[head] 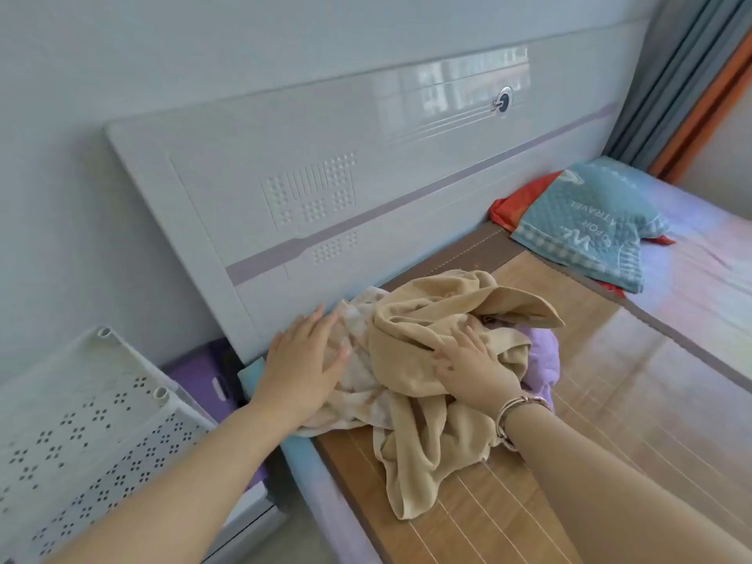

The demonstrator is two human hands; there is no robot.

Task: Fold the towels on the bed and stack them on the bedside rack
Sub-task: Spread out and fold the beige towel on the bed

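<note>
Resting on: the heap of towels at the near left corner of the bed, both hands are laid flat.
Left hand [303,366]: fingers are spread and held open, the palm pressed on the pale patterned towel [358,360]; nothing is pinched.
Right hand [468,366]: fingers are loosely fanned and laid on the beige towel [423,343]; no fold is gripped. A bracelet [514,413] is worn at the wrist.
Towels: three are seen crumpled together, none folded. The beige one lies on top and trails toward the near edge; the pale one is beneath it at the left; a lilac towel [543,352] shows from under the right side.
Handling: the cloth is judged light, soft and limp, with no shape of its own. It should be taken by two corners or along one hem and lifted clear, since the layers are tangled and may be dragged along together.
Surface: a smooth slatted bamboo mat [569,462] covers the bed; cloth is expected to slide on it easily, so flattening should be steadied by a palm.
Rack [81,421]: a white perforated shelf stands just beside the bed at the left, bare on top.
Room: a glossy white headboard [325,197] runs behind the heap; farther right a blue pillow [590,221] lies over a red cloth, with grey curtains [683,75] beyond.
</note>
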